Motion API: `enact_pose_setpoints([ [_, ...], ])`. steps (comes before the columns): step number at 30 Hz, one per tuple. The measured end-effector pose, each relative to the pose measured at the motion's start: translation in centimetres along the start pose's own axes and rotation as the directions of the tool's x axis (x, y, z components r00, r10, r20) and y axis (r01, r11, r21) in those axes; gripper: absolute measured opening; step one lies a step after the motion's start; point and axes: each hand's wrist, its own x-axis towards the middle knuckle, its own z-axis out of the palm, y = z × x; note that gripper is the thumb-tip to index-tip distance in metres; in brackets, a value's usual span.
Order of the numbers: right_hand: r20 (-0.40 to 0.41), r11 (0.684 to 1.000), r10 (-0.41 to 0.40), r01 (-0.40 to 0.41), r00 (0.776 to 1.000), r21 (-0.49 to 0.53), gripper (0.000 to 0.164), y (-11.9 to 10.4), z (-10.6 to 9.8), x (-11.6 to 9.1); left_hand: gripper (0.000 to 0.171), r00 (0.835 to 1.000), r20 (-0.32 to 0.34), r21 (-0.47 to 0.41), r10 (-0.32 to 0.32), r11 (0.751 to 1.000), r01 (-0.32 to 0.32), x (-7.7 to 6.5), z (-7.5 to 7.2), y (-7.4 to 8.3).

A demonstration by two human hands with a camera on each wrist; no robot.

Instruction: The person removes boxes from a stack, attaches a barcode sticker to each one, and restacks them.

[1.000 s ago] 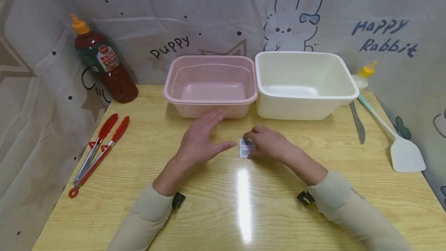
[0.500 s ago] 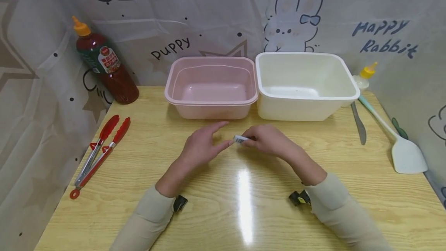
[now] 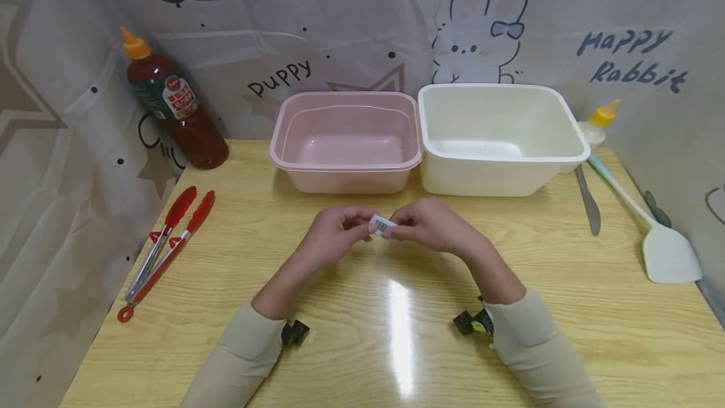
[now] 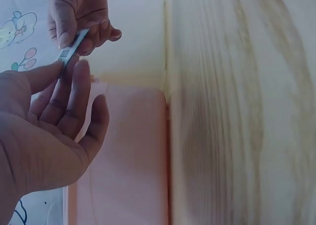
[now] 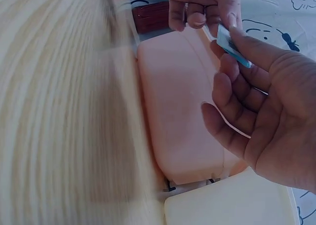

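Red-handled tongs [image 3: 161, 266] lie along the left edge of the worktop [image 3: 340, 364], nearer the viewer than the dark red sauce bottle [image 3: 184, 121], which stands, orange-capped, at the far left corner. Next, the left hand [image 3: 331, 235] pinches one end of a small barcoded piece [image 3: 381, 225] between thumb and finger. Behind it, a pink basin [image 3: 345, 182] occupies the middle of the far edge. The piece, white with a blue border in the right-wrist view, is held between both hands, above the worktop. Opposite, the right hand [image 3: 436, 225] pinches its other end. Just beside the pink basin stands a white basin [image 3: 481, 178]. Toward the right edge follow a knife [image 3: 589, 206], a yellow-capped bottle [image 3: 595, 132], partly hidden at the far right corner, and a white-bladed spatula [image 3: 671, 254].
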Motion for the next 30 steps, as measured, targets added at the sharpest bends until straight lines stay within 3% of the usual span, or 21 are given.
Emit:
enact_pose_setpoints([
  [7, -0.079, 0.999, 0.037, -0.034, 0.996, 0.035, 0.016, 0.2, 0.1, -0.1, 0.015, 0.995, -0.093, 0.038, -0.033, 0.999, 0.037, 0.0, 0.1, 0.3],
  [16, -0.181, 0.999, 0.027, -0.020, 0.983, 0.038, 0.014, 0.4, 0.1, -0.2, 0.029, 0.988, -0.155, 0.147, 0.000, 0.989, 0.023, 0.0, 0.3, -0.1],
  [22, -0.224, 0.995, 0.072, -0.054, 0.972, 0.087, 0.017, 0.7, -0.2, -0.1, 0.023, 0.991, -0.132, 0.139, -0.019, 0.990, 0.037, 0.0, 0.2, -0.2],
  [30, -0.294, 0.983, 0.131, -0.085, 0.947, 0.166, 0.021, 1.0, -0.8, -0.2, 0.013, 0.998, -0.040, 0.126, -0.055, 0.990, 0.059, 0.0, 0.0, -0.4],
])
